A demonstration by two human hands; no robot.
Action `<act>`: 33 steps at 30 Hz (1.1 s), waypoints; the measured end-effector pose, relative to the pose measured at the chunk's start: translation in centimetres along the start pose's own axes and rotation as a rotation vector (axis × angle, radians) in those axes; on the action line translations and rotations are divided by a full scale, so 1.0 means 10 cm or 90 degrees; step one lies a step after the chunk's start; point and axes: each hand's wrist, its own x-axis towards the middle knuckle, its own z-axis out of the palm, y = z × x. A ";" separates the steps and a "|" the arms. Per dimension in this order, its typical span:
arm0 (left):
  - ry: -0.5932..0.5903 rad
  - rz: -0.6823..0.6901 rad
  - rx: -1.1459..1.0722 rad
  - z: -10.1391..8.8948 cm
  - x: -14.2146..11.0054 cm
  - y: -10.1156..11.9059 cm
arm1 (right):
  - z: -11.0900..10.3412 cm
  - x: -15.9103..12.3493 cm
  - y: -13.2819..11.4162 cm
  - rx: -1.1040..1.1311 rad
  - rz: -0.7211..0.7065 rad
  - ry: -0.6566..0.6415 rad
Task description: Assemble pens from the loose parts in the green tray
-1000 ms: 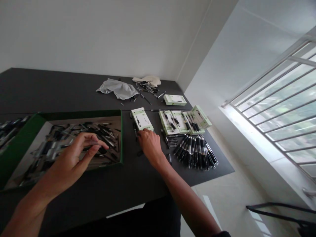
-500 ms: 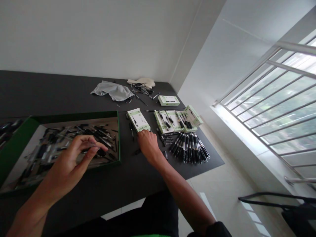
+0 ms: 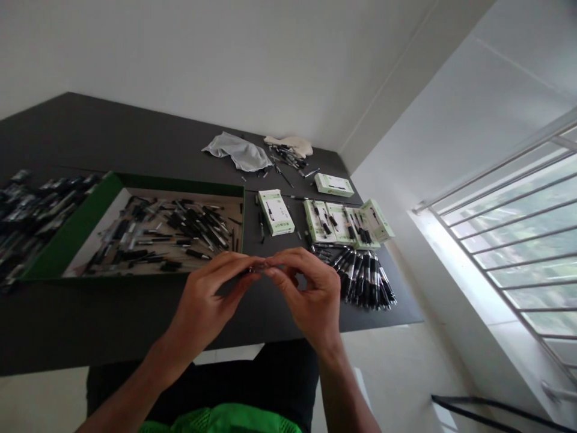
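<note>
My left hand [image 3: 202,297] and my right hand [image 3: 313,291] meet fingertip to fingertip above the table's front part. Both are closed in a pinch on a small pen part [image 3: 258,269], mostly covered by the fingers. Left of them lies a green-rimmed tray [image 3: 135,278] with many loose black and clear pen parts [image 3: 198,225]. Just beyond my hands is a white and green pen box [image 3: 276,213]. Beside my right hand, a fan of black pens [image 3: 366,279] lies on the table.
Opened pen boxes [image 3: 328,224] with pens on them lie at the right. Behind are another box [image 3: 333,185], a grey cloth [image 3: 237,151], a beige cloth [image 3: 293,144] and a pen pile [image 3: 288,156]. More pens [image 3: 45,210] lie left of the tray. A barred window [image 3: 518,240] stands right.
My right hand has left the table by the pen box and come up to my left hand. My left hand has moved right, away from over the tray. The view has shifted.
</note>
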 end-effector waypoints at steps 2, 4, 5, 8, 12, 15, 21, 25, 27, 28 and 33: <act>0.004 0.001 -0.003 -0.03 -0.02 0.00 | 0.05 0.03 0.01 -0.017 -0.002 -0.016; 0.009 -0.011 -0.003 -0.07 -0.03 -0.01 | 0.07 0.05 0.01 -0.033 -0.002 -0.045; 0.011 -0.021 -0.003 -0.08 -0.04 -0.01 | 0.08 0.05 0.01 -0.039 -0.003 -0.059; 0.014 -0.057 -0.019 -0.13 -0.05 0.00 | 0.08 0.04 0.00 -0.035 -0.007 -0.074; 0.041 -0.124 -0.072 -0.22 -0.07 0.03 | 0.09 0.02 -0.03 -0.001 0.019 -0.050; 0.081 -0.170 -0.132 -0.30 -0.08 0.04 | 0.11 0.01 -0.04 0.013 0.037 -0.022; 0.179 -0.201 -0.214 -0.44 -0.02 0.00 | 0.18 -0.05 0.05 0.037 0.051 -0.004; 0.218 -0.152 -0.183 -0.50 -0.02 -0.02 | 0.21 -0.07 0.09 0.026 0.042 -0.017; 0.217 -0.125 -0.130 -0.58 -0.07 -0.06 | 0.22 -0.05 0.10 0.001 0.012 -0.031; 0.216 -0.117 -0.099 -0.64 -0.10 -0.08 | 0.23 -0.02 0.10 -0.025 -0.008 -0.044; 0.345 -0.102 0.010 -1.13 -0.18 -0.36 | 0.24 0.22 0.16 -0.198 -0.102 -0.172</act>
